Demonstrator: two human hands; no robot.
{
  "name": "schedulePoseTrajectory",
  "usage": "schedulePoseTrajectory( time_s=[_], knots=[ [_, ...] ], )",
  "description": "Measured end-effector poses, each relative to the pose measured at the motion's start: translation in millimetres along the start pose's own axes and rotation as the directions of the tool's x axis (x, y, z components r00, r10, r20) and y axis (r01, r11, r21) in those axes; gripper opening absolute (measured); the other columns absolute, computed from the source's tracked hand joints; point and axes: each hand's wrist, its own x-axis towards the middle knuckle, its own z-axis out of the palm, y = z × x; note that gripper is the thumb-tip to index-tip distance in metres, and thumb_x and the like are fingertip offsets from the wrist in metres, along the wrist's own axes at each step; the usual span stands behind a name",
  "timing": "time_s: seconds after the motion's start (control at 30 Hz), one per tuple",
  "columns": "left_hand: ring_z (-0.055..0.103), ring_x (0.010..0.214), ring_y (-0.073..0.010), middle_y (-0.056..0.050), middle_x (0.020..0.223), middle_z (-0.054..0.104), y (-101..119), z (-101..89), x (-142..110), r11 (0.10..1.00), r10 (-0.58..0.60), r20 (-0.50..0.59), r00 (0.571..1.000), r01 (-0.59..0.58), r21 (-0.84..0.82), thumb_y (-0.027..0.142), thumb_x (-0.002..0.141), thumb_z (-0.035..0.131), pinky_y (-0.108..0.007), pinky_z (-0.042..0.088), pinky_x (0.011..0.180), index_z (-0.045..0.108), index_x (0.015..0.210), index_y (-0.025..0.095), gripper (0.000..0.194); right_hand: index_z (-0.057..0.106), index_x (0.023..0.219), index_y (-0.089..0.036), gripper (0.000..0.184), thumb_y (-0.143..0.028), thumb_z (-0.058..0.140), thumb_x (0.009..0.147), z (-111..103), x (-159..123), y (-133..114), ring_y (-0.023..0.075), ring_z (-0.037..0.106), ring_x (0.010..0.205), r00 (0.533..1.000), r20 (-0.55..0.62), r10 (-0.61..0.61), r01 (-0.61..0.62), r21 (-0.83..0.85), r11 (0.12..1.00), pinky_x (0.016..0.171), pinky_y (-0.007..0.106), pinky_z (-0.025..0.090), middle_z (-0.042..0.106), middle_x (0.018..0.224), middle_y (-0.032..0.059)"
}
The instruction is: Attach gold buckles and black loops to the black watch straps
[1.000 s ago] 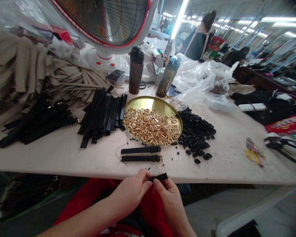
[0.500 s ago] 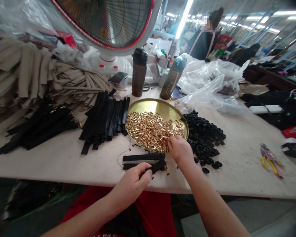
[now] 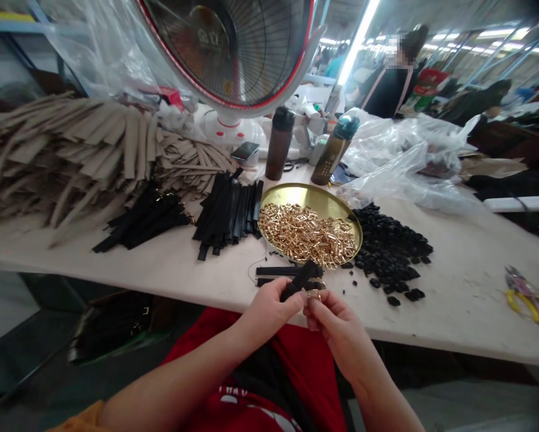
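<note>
Near the table's front edge, my left hand [image 3: 273, 305] is closed around a black strap [image 3: 303, 277], whose upper end sticks out past the fingers. Close beside it, my right hand [image 3: 334, 318] pinches a small gold buckle [image 3: 313, 294] against the strap's near end; whether the strap passes through it is hidden by the fingers. Two more black straps [image 3: 278, 271] lie flat just behind my hands. Beyond them sits a round gold tray [image 3: 291, 191] heaped with gold buckles [image 3: 305, 235]. A pile of small black pieces [image 3: 388, 249] lies right of the tray.
Black straps [image 3: 228, 210] and a bundle with gold fittings [image 3: 145, 219] lie left of the tray. Behind stand a fan [image 3: 233, 120], a dark bottle [image 3: 280, 144] and a second bottle [image 3: 336, 150]. Pliers [image 3: 525, 300] rest at the right. A person [image 3: 390, 84] is in the background.
My right hand has come from the buckles in the tray toward my left hand, bringing a gold buckle. My left hand has raised and turned the strap. The view has swung left.
</note>
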Motion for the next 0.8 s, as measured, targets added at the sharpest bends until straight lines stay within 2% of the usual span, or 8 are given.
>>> schedulePoseTrajectory(
  time_s=[0.2, 0.3, 0.43, 0.5, 0.6, 0.67, 0.73, 0.8],
  knots=[
    [0.049, 0.065, -0.0121, 0.001, 0.070, 0.057, -4.2, -0.1, -20.1, 0.978, 0.052, -0.035, 0.998, -0.044, 0.204, 0.030, 0.074, 0.051, -0.020, 0.037, 0.059, 0.056, 0.077, 0.014, 0.017, 0.057, 0.079, -0.019, 0.018, -0.035, 0.062, 0.073, 4.8, -13.9, 15.5, 0.0083, 0.042, 0.056, 0.992, 0.001, -0.125, 0.124, -0.080, 0.989, 0.055, 0.021, 0.035, 0.052, 0.063, -0.0041],
    [0.049, 0.064, -0.0118, 0.002, 0.069, 0.057, -6.3, 5.1, -24.6, 0.978, 0.054, -0.009, 0.998, -0.051, 0.201, 0.029, 0.074, 0.051, -0.020, 0.037, 0.057, 0.056, 0.079, 0.014, 0.016, 0.055, 0.082, -0.020, 0.017, -0.034, 0.060, 0.073, 4.7, -17.5, 19.0, 0.0091, 0.044, 0.057, 0.989, -0.035, -0.142, 0.139, -0.072, 0.988, 0.055, 0.021, 0.036, 0.054, 0.068, -0.0036],
    [0.051, 0.065, -0.0117, 0.002, 0.071, 0.059, -1.9, 7.8, -30.0, 0.977, 0.086, 0.048, 0.995, -0.094, 0.190, 0.028, 0.076, 0.048, -0.020, 0.037, 0.059, 0.057, 0.083, 0.015, 0.017, 0.054, 0.083, -0.021, 0.019, -0.035, 0.060, 0.073, 4.9, -21.5, 19.8, 0.0081, 0.039, 0.050, 0.986, -0.099, -0.134, 0.131, -0.037, 0.991, 0.049, 0.020, 0.034, 0.048, 0.059, -0.0061],
    [0.048, 0.064, -0.0112, 0.002, 0.069, 0.057, 1.0, 5.0, -30.9, 0.973, 0.099, 0.029, 0.995, -0.103, 0.206, 0.028, 0.076, 0.048, -0.020, 0.036, 0.059, 0.057, 0.080, 0.014, 0.016, 0.056, 0.080, -0.020, 0.019, -0.037, 0.058, 0.074, 3.8, -23.9, 18.7, 0.0081, 0.038, 0.049, 0.988, -0.058, -0.142, 0.137, -0.093, 0.986, 0.049, 0.020, 0.033, 0.045, 0.056, -0.0064],
    [0.042, 0.060, -0.0100, 0.003, 0.064, 0.050, 2.5, -1.8, -28.7, 0.976, 0.065, -0.021, 0.998, -0.059, 0.208, 0.030, 0.075, 0.048, -0.019, 0.034, 0.055, 0.054, 0.074, 0.014, 0.018, 0.060, 0.072, -0.018, 0.021, -0.038, 0.058, 0.074, -0.9, -27.3, 16.9, 0.0101, 0.043, 0.055, 0.989, 0.081, -0.121, 0.138, -0.247, 0.959, 0.054, 0.022, 0.037, 0.049, 0.059, -0.0040],
    [0.039, 0.059, -0.0096, 0.004, 0.062, 0.046, 1.5, -4.8, -26.4, 0.984, 0.025, -0.001, 1.000, -0.025, 0.174, 0.030, 0.074, 0.048, -0.019, 0.032, 0.053, 0.053, 0.071, 0.013, 0.017, 0.062, 0.073, -0.019, 0.016, -0.035, 0.062, 0.072, -5.3, -27.7, 16.6, 0.0135, 0.049, 0.067, 0.977, 0.107, -0.186, 0.212, -0.330, 0.920, 0.063, 0.025, 0.041, 0.055, 0.072, -0.0004],
    [0.039, 0.059, -0.0095, 0.003, 0.062, 0.045, -0.5, -5.1, -24.8, 0.994, 0.001, 0.065, 0.998, -0.008, 0.110, 0.027, 0.074, 0.048, -0.019, 0.032, 0.054, 0.054, 0.072, 0.012, 0.016, 0.064, 0.075, -0.020, 0.011, -0.030, 0.064, 0.069, -9.6, -26.0, 17.7, 0.0180, 0.052, 0.084, 0.943, 0.093, -0.318, 0.329, -0.380, 0.864, 0.074, 0.028, 0.042, 0.057, 0.091, 0.0033],
    [0.037, 0.059, -0.0091, 0.003, 0.062, 0.043, -3.2, -3.4, -23.9, 0.999, -0.025, 0.136, 0.990, 0.019, 0.045, 0.026, 0.074, 0.047, -0.019, 0.032, 0.054, 0.055, 0.073, 0.012, 0.016, 0.064, 0.077, -0.021, 0.009, -0.027, 0.064, 0.070, -12.6, -23.1, 20.1, 0.0188, 0.052, 0.089, 0.918, 0.077, -0.388, 0.386, -0.395, 0.834, 0.077, 0.030, 0.042, 0.058, 0.095, 0.0039]
  ],
)
